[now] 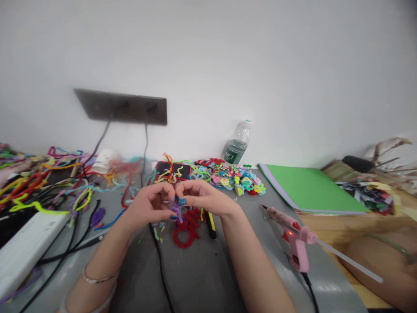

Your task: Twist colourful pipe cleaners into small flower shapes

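Note:
Both hands meet above the middle of the grey table. My left hand point(151, 202) is closed, thumb and fingers pinching a purple pipe cleaner point(177, 209). From the other side my right hand point(197, 195) grips the same purple piece between thumb and fingers, blue nails showing. The purple piece looks twisted or looped; its exact form is partly covered by the fingers. Just below the hands lie red pipe cleaner shapes point(183, 237), one bent into a ring. Beside them, under my right wrist, is a black and yellow tool point(211, 224), partly hidden.
A pink glue gun point(295, 237) with a glue stick lies right, its light lit. Behind are colourful pipe cleaner flowers point(241, 179), a bottle point(237, 143) and a phone point(182, 170). Green sheets point(319, 187) lie right. Left are loose pipe cleaners, cables and a white power strip point(32, 248).

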Motion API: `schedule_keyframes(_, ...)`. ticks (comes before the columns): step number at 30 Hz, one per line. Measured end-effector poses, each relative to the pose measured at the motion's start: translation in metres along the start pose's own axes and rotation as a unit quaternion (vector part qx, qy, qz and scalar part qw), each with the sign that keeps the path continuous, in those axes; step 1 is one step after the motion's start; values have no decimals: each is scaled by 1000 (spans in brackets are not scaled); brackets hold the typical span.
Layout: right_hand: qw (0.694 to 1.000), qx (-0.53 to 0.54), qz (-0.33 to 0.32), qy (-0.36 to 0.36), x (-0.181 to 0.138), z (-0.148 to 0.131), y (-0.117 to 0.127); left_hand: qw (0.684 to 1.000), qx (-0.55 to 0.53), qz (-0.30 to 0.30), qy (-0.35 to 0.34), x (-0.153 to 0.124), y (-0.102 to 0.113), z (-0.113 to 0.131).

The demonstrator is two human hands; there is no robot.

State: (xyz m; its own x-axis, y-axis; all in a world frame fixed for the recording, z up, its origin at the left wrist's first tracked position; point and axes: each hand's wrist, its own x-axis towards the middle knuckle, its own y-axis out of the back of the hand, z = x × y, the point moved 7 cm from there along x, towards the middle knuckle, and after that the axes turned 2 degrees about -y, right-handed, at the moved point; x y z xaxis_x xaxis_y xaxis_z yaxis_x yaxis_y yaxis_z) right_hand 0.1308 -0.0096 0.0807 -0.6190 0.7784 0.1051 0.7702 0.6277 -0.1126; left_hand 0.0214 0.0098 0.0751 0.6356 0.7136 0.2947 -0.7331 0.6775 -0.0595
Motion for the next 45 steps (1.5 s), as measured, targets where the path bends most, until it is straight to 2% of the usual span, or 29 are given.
schedule_keyframes(10,996,-11,91,22,1,-5,4,989,96,61,-94,-2,11,13)
schedule_keyframes(15,985,-41,154,59,1,-12,10,975,163,122,-93,-3,18,16)
schedule_keyframes(17,982,-42,159,88,0,-14,11,967,194,138,-88,-3,19,17)
schedule_keyframes(20,983,-50,135,113,-1,-15,12,957,233,151,-85,-1,20,17)
schedule_keyframes(22,983,-83,124,106,-2,-15,13,949,255,162,-90,-1,21,18)
schedule_keyframes(26,973,-160,145,85,-6,-15,19,942,285,154,-89,0,21,18)
schedule_keyframes(31,970,-178,158,50,-10,-15,22,948,276,137,-75,1,18,15)
schedule_keyframes(38,958,-221,177,41,-12,-18,26,962,238,126,-52,-1,15,4)
schedule_keyframes(45,943,-254,198,85,-11,-23,25,954,226,188,-59,-3,17,11)
